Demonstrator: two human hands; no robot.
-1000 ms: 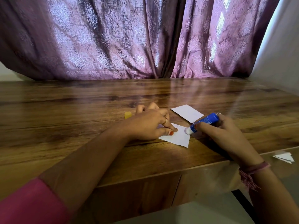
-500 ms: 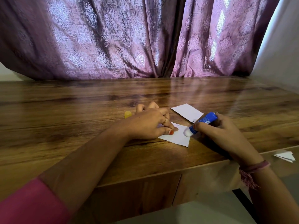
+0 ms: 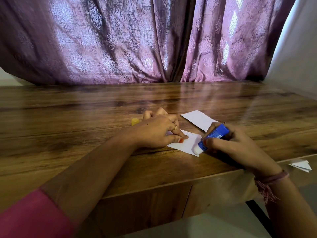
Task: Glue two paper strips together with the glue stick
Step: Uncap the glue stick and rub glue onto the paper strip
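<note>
A pink sleeve (image 3: 30, 215) shows at the bottom left corner, nearest the camera, and the bare left forearm runs from it up onto the wooden table (image 3: 85, 134). On the right, a wrist with a braided thread band (image 3: 269, 179) crosses the table's front edge. Just right of that band, past the table's corner and lower down, lies a small folded bit of white paper (image 3: 301, 166).

On the table, close to its front edge, lies the near paper strip (image 3: 187, 143), flat on the wood. The left hand (image 3: 157, 131) rests palm down on the strip's left part, fingers curled, with the thumb and a fingertip pressing the paper to the table; it grasps nothing. A ring sits on one of its fingers. The right hand (image 3: 236, 146) is closed around the blue glue stick (image 3: 212, 136), fingers and thumb wrapped about the tube. The stick tilts down to the left, and its white tip touches the strip's right end, near the corner closest to the table edge.

Farther back on the table, the second paper strip (image 3: 197, 119) lies flat behind the right hand, apart from the near strip; its near corner is hidden by the fingers. Behind the left hand, a small yellow cap (image 3: 135, 121) stands on the table, partly hidden by the wrist.

Beyond the table's far edge hangs a purple patterned curtain (image 3: 137, 40), with a pale wall (image 3: 295, 48) to its right.
</note>
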